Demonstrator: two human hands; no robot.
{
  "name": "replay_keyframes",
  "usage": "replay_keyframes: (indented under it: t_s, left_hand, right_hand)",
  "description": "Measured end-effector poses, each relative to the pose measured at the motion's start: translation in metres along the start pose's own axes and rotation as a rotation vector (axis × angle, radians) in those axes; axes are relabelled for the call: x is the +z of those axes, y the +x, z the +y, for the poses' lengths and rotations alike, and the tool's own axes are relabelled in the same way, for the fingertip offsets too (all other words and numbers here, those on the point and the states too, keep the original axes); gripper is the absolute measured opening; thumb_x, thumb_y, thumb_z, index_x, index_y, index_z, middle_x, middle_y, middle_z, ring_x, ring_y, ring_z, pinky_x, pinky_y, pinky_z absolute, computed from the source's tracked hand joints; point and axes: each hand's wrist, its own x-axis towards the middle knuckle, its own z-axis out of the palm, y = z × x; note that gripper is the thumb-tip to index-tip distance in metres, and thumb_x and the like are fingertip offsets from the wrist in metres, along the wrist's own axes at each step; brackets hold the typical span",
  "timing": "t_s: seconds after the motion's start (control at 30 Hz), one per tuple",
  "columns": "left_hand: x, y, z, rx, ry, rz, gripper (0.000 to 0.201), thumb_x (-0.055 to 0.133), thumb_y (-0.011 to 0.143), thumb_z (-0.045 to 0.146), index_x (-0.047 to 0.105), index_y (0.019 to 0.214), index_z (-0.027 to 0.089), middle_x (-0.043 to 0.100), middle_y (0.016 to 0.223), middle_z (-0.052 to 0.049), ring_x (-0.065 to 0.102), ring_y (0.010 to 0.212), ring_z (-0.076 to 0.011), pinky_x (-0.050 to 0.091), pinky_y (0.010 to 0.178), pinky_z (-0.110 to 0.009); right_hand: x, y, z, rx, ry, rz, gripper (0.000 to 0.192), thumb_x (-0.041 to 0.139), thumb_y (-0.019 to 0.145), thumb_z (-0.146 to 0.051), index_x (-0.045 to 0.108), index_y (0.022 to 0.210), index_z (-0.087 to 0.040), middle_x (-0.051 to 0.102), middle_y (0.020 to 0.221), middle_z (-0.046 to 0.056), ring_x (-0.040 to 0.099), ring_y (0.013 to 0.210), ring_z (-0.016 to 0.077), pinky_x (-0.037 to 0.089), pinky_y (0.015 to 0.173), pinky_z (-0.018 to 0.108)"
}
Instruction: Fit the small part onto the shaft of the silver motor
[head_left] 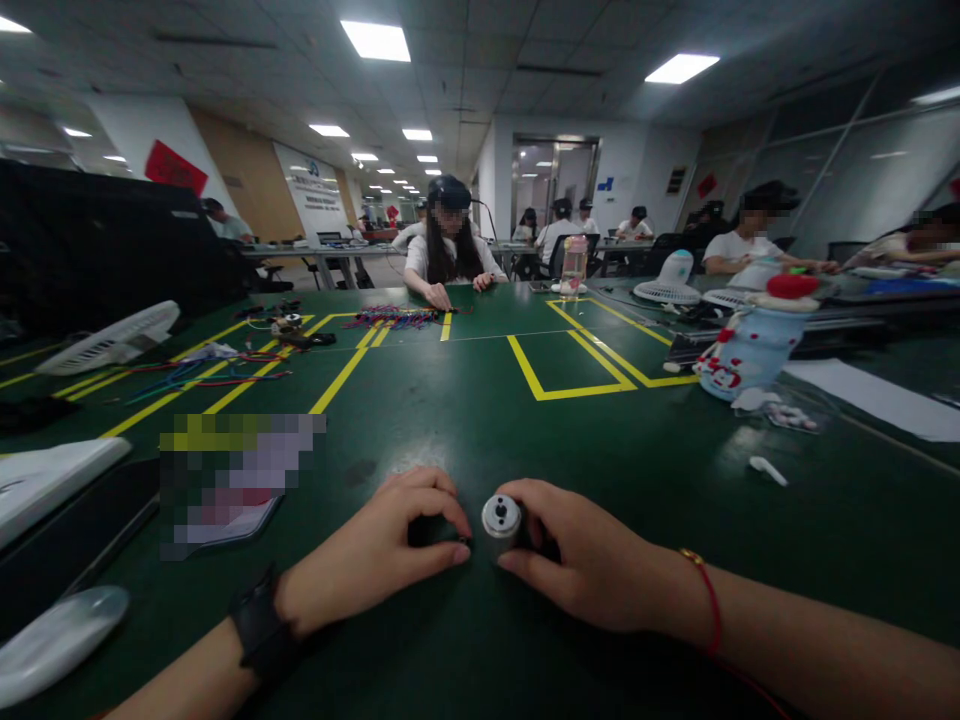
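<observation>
A small silver cylindrical part (501, 522), like a little motor with holes in its top face, stands on the green table (465, 420) near the front edge. My right hand (592, 560) wraps its fingers around the cylinder's right side. Just to its left, my left hand (379, 550) pinches a tiny dark piece (463, 542) between thumb and forefinger, almost touching the cylinder. A black band sits on my left wrist and a red string on my right wrist.
Coloured wires (217, 370) lie at the left, a white desk fan (112, 340) beyond them. A blue-and-white bottle with a red cap (754, 340) and a white earbud (769, 470) are at the right. A person (450, 250) sits across the table by a wire bundle (394, 318).
</observation>
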Motion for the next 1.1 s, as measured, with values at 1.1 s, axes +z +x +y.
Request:
replay_keyframes:
  t_s: [1.1]
  left_hand:
    - [-0.001,0.005,-0.001,-0.274,-0.36,0.119,0.025,0.051,0.091,0.034,0.068,0.105,0.022,0.069,0.093,-0.003,0.062,0.086,-0.0207,0.048,0.074,-0.032]
  right_hand:
    - [0.001,0.0,0.001,-0.058,-0.003,0.027,0.038,0.065,0.083,-0.021,0.053,0.119,-0.018,0.062,0.1,0.005,0.052,0.073,0.0146,0.042,0.069,0.029]
